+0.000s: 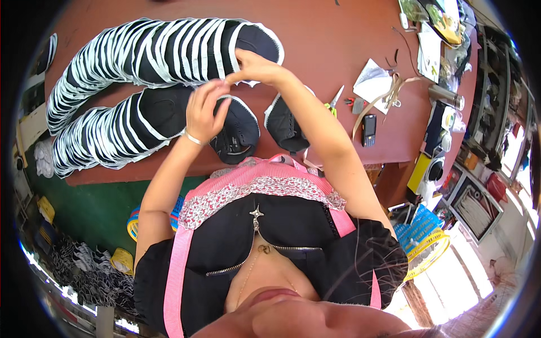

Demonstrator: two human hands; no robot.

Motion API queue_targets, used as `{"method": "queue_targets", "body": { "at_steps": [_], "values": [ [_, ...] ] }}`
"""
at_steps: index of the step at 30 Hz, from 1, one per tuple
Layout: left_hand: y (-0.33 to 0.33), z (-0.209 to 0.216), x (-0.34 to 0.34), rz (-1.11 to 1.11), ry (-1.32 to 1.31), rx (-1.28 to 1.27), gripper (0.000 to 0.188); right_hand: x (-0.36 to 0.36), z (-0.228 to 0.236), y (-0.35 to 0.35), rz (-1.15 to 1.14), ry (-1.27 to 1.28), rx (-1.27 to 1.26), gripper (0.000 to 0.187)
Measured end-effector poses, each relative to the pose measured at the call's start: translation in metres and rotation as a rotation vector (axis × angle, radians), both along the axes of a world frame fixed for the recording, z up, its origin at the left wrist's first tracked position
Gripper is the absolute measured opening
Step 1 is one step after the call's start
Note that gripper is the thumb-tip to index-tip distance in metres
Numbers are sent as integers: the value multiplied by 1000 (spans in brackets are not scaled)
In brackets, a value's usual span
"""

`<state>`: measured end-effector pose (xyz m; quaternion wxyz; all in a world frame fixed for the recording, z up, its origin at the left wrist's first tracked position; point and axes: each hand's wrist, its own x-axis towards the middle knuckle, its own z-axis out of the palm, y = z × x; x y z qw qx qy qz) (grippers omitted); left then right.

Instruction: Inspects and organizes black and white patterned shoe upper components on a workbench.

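Observation:
Black fabric pieces with white edging lie overlapped in two long curved rows, a far row (152,53) and a near row (107,132), on the red-brown table. My right hand (258,69) is at the right end of the far row, thumb and fingers apart, nothing seen between them. My left hand (204,112) is just beside it, over the right end of the near row, with fingers stretched and thumb apart. The fingertips of both hands come close together; I cannot tell if they touch. A loose black piece (236,135) lies by my left hand, and another black piece (284,127) lies under my right forearm.
Green-handled scissors (336,100), a dark phone-like device (369,129), white paper (372,80) and a tan strap (394,93) lie on the table (338,34) to the right. A metal flask (447,97) lies near its right edge. Blue and yellow baskets (422,239) stand below.

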<state>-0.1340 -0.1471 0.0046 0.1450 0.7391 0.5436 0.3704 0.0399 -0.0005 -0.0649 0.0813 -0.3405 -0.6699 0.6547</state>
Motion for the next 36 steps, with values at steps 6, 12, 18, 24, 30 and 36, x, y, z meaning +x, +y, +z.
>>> {"method": "queue_targets", "body": {
  "at_steps": [6,12,18,24,30,36],
  "values": [
    [-133,-27,12,-451,50,-510,21,155,20,-86,-679,-392,257,28],
    [-172,-63,57,-275,355,-657,33,229,-24,-189,-888,-882,-69,41],
    [-173,-24,105,-72,63,-331,24,224,-39,-208,-1085,-423,-222,50],
    [-144,-30,163,-389,155,-197,27,203,-14,-203,-1092,341,-928,29],
    [-120,20,178,166,-400,-356,29,207,39,-194,-606,553,-549,47],
    [-104,46,133,254,-591,-274,29,161,75,-225,-260,315,-90,59]
  ]
}}
